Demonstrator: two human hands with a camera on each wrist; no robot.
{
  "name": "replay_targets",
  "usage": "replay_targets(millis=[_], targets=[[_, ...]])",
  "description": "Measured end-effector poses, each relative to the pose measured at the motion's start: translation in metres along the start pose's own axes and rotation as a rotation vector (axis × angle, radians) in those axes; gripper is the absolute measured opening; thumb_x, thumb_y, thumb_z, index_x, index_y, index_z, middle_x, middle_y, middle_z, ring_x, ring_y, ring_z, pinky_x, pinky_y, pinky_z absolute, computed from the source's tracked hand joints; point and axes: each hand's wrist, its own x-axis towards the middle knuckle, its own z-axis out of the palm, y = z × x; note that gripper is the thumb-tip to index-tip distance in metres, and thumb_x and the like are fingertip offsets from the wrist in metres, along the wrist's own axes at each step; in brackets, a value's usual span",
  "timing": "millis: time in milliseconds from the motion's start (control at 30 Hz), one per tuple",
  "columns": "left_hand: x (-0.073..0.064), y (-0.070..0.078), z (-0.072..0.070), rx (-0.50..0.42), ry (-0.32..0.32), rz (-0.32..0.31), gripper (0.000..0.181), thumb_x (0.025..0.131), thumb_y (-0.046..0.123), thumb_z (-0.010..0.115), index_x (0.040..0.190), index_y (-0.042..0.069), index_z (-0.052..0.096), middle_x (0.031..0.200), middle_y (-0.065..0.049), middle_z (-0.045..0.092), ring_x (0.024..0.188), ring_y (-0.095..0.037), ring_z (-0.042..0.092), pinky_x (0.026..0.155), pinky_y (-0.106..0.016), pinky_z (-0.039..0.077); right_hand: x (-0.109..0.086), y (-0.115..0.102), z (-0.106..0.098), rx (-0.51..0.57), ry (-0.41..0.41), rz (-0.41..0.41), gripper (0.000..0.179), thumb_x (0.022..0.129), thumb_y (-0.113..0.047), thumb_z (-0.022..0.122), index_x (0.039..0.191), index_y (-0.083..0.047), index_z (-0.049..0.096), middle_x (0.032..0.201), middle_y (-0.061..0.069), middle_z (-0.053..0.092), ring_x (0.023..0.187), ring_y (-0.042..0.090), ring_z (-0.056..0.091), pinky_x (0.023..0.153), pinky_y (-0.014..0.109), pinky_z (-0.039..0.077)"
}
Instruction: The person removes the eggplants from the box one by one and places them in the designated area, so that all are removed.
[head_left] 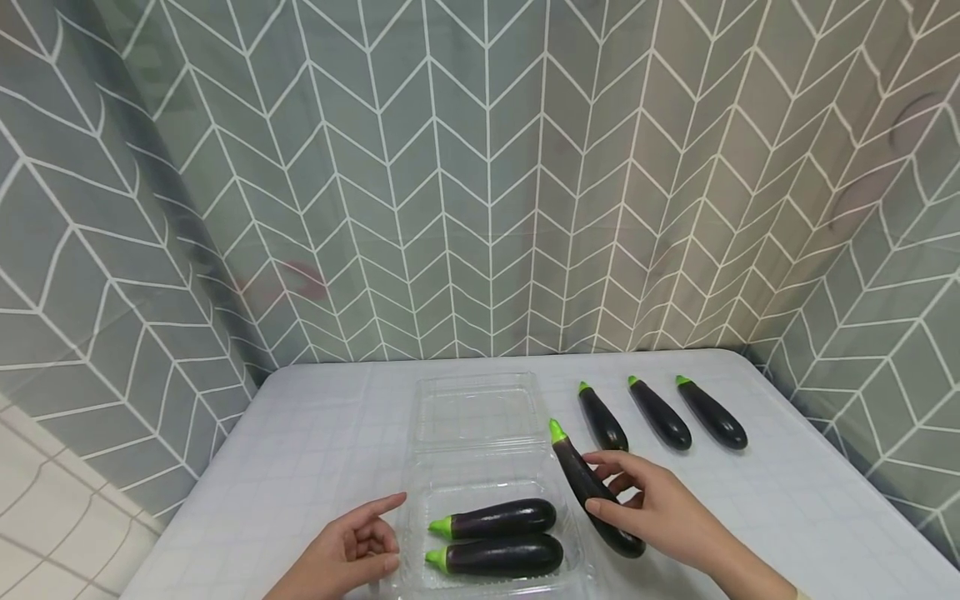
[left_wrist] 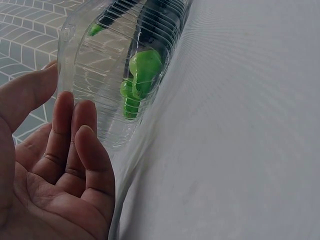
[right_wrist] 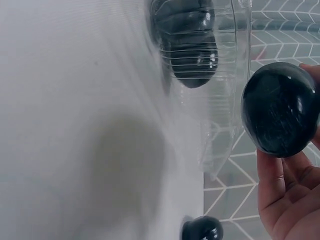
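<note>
Right hand (head_left: 652,504): fingers and thumb grasp a dark, glossy eggplant (head_left: 577,477) by its body. The held eggplant is raised clear of the white-covered worktop (head_left: 315,442), just to the right of a clear plastic container (head_left: 441,502); its green stem end points away and to the left, its rounded end toward the person.

Left hand (head_left: 352,546): positioned at the container's left rim, index finger extended, remaining fingers loosely bent, grasping nothing. The fingertips lie at the rim; firm contact cannot be confirmed.

Container: open, its lid (head_left: 480,410) laid back on the far side. Two eggplants lie within, side by side, stems to the left: the farther one (head_left: 506,518) and the nearer one (head_left: 504,556), both in the part of the base toward the person.

Obstructions: the container's raised right wall stands between the held eggplant and the pair inside. The right hand partly covers the held item in the head view.

Surroundings: three further eggplants rest in a spaced row on the worktop, right of the lid: the left one (head_left: 602,419), just beyond the right hand's fingers, the middle one (head_left: 660,414) and the right one (head_left: 712,414). Grey-green curtains (head_left: 465,167) with a white zigzag pattern hang behind the worktop.
</note>
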Motion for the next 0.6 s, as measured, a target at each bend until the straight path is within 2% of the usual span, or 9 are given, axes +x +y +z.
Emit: replay_targets(millis=[267, 467, 600], targets=[[0.0, -0.001, 0.001, -0.027, -0.001, 0.004, 0.078, 0.103, 0.01, 0.069, 0.162, -0.012, 0.024, 0.107, -0.005, 0.067, 0.091, -0.008, 0.067, 0.078, -0.022, 0.056, -0.009, 0.008, -0.001, -0.003, 0.023, 0.042, 0.058, 0.093, -0.033, 0.083, 0.143, -0.01, 0.064, 0.12, 0.008, 0.07, 0.093, 0.003, 0.063, 0.073, 0.025, 0.057], [0.0, -0.002, 0.0, -0.023, -0.026, 0.044, 0.077, 0.103, 0.007, 0.067, 0.161, -0.014, 0.023, 0.107, -0.004, 0.068, 0.091, -0.006, 0.067, 0.079, -0.021, 0.056, -0.018, 0.015, -0.003, 0.01, 0.055, 0.031, 0.055, 0.095, -0.03, 0.081, 0.143, -0.011, 0.063, 0.121, 0.008, 0.07, 0.094, 0.001, 0.064, 0.075, 0.025, 0.056], [0.0, -0.002, -0.001, -0.021, -0.037, 0.063, 0.076, 0.103, 0.006, 0.067, 0.161, -0.015, 0.022, 0.107, -0.003, 0.068, 0.093, -0.005, 0.067, 0.081, -0.021, 0.056, -0.022, 0.019, -0.003, 0.023, 0.065, 0.069, 0.056, 0.095, -0.03, 0.082, 0.144, -0.011, 0.062, 0.121, 0.008, 0.069, 0.094, 0.001, 0.065, 0.075, 0.025, 0.056]])
